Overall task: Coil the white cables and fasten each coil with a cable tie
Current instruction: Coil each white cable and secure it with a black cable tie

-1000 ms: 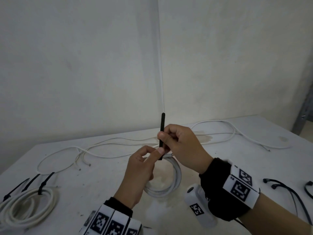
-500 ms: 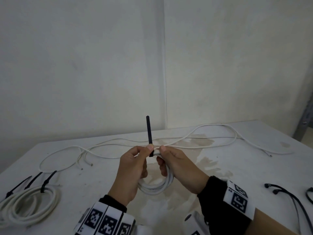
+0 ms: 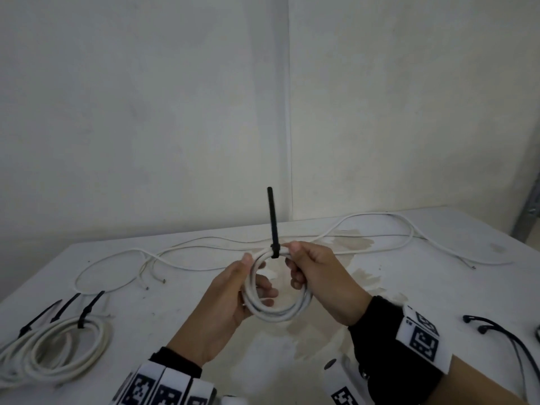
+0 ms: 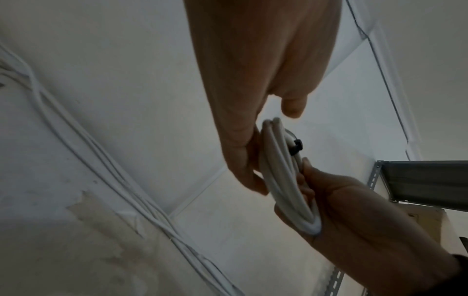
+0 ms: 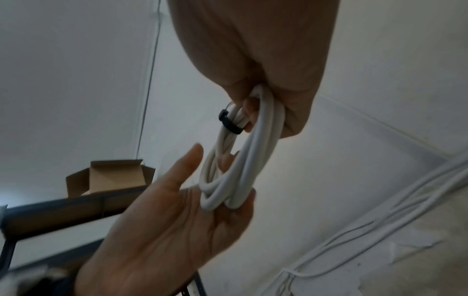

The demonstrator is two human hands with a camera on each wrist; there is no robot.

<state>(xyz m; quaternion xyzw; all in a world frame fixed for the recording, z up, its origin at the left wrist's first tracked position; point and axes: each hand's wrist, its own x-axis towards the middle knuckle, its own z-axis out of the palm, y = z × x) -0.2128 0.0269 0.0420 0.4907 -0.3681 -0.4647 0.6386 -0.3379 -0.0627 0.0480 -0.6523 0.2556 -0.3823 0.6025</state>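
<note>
A small coil of white cable [image 3: 277, 309] is held above the table between both hands. A black cable tie [image 3: 274, 249] is cinched round the coil's top, and its tail stands straight up. My right hand [image 3: 304, 264] grips the coil just right of the tie, with its fingers curled through the ring. My left hand [image 3: 233, 290] supports the coil's left side with straight fingers behind it and the thumb at the front. In the right wrist view the coil [image 5: 243, 160] rests on the flat left hand [image 5: 164, 210], with the tie [image 5: 230, 122] near the right hand [image 5: 266, 70].
Several tied coils [image 3: 58, 349] with black ties lie at the table's left edge. Loose white cables [image 3: 204, 242] run along the back of the table [image 3: 423, 287]. Spare black ties [image 3: 496, 331] lie at the right. A cardboard box [image 5: 113, 178] sits on a shelf.
My left hand let go of the tie and slid down to the coil's left side. The coil turned to face the head camera. The right hand stayed at the coil's top.
</note>
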